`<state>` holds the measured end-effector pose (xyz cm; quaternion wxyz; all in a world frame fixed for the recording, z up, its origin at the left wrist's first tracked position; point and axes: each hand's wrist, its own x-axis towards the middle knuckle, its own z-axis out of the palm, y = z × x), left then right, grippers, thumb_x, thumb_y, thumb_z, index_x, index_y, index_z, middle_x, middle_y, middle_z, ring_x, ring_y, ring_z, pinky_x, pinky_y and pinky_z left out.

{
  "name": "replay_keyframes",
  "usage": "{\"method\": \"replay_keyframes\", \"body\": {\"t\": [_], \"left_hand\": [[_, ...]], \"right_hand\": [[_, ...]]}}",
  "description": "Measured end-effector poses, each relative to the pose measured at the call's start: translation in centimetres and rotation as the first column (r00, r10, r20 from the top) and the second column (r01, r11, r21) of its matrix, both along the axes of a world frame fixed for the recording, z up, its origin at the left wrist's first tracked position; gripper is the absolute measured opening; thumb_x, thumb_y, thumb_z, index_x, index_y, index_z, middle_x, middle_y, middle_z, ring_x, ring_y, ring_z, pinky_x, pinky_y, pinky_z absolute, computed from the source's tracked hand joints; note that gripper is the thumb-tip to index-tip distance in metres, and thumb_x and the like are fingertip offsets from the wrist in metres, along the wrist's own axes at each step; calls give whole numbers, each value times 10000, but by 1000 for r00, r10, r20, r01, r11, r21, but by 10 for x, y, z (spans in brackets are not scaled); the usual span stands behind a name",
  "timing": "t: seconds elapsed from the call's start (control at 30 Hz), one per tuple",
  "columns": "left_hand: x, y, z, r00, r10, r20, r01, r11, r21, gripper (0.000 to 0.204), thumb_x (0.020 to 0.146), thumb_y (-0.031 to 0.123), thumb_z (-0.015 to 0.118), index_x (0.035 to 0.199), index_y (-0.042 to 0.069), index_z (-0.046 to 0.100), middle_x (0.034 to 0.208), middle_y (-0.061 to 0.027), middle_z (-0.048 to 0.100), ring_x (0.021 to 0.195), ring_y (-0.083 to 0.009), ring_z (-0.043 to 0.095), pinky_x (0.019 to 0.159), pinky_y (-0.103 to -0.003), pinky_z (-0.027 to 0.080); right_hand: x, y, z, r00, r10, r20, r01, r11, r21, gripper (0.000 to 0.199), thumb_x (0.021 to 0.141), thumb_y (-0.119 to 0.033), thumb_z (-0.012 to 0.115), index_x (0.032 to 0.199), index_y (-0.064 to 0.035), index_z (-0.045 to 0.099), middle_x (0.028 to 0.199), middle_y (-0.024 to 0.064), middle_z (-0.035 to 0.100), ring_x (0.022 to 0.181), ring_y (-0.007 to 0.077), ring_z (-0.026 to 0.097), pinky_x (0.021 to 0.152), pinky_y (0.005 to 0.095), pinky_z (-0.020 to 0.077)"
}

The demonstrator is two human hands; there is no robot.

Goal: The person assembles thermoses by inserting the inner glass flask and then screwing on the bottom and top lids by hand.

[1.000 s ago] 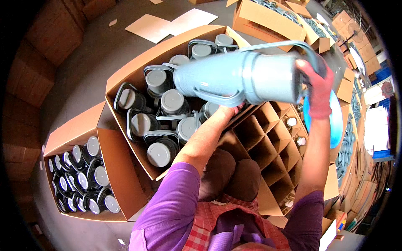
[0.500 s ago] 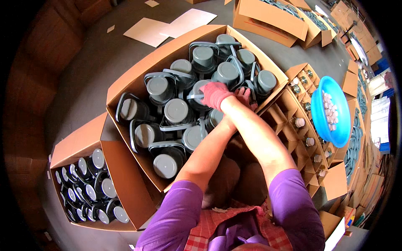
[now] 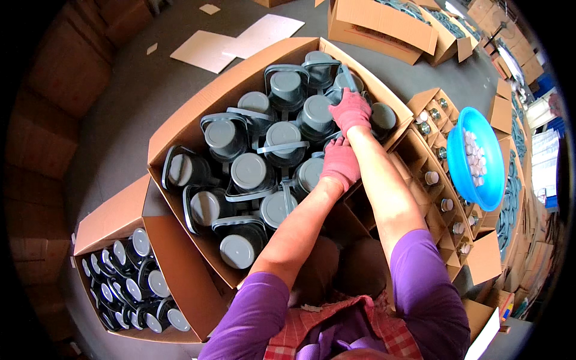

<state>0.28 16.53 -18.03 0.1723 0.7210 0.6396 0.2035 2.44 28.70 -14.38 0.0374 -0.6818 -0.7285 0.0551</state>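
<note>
Grey canisters [image 3: 249, 171] with flat round ends and loop handles fill a large cardboard box [image 3: 198, 96] in front of me. Both my hands wear dark pink gloves and are at the box's right side. My right hand [image 3: 351, 111] reaches farther and is closed on the handle of a far-right canister [image 3: 348, 82]. Nearer to me, my left hand [image 3: 341, 163] bends its fingers down between canisters, beside my right forearm; what they grip is hidden. Left of it stands a canister [image 3: 282, 135] with its handle across its top.
At the lower left, a second carton [image 3: 114, 222] holds black canisters with pale grey ends. To the right, a divided carton [image 3: 414, 159] holds capped glass jars, with a blue basin [image 3: 489, 180] of small pale caps above. White sheets [image 3: 267, 35] lie on the floor beyond.
My right hand has left the middle canister and moved right and away to another one. My left hand has drawn back toward me. The middle canister's handle now lies across it.
</note>
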Motion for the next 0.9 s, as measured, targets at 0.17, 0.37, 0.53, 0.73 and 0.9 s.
{"method": "replay_keyframes", "body": {"t": [0.17,0.37,0.53,0.73,0.9], "left_hand": [[-6,-8,12,996,34,84,-33,999,-16,492,813,402,473,1167,73,562,1237,-143,524,1180,-316,456,1011,-451,288],[-41,-40,4,669,120,734,-326,934,144,342,732,193,710,1040,57,654,1066,-128,638,981,-244,607,847,-318,461],[-80,-71,26,-415,406,814,-77,876,-476,598,884,512,444,1260,47,424,1159,-172,540,1058,-348,534,863,-460,453],[-81,-82,34,-663,267,699,423,904,57,863,827,674,357,1338,-21,330,1358,-199,388,1228,-343,409,1019,-481,328],[-10,-116,-3,-646,332,688,594,784,179,711,883,569,354,1295,-9,399,1266,-193,477,1133,-293,500,972,-428,392]], "right_hand": [[9,2,-6,997,-65,-31,61,990,-127,618,736,-482,653,1203,-111,490,1213,167,550,1103,282,553,925,422,425],[9,-18,12,948,-23,-318,-3,997,-80,536,730,-412,664,1157,-107,552,1120,168,598,1032,337,575,896,408,452],[41,-67,131,533,331,-778,-82,936,342,290,711,-236,686,902,-25,628,832,153,665,759,242,635,687,334,475],[133,-226,214,199,877,-438,-783,411,467,361,662,-259,711,934,-36,632,776,82,622,688,213,597,579,333,464],[189,-299,187,157,878,-452,-793,385,472,334,706,-220,689,979,-44,610,768,92,618,728,222,609,632,317,475]]}}
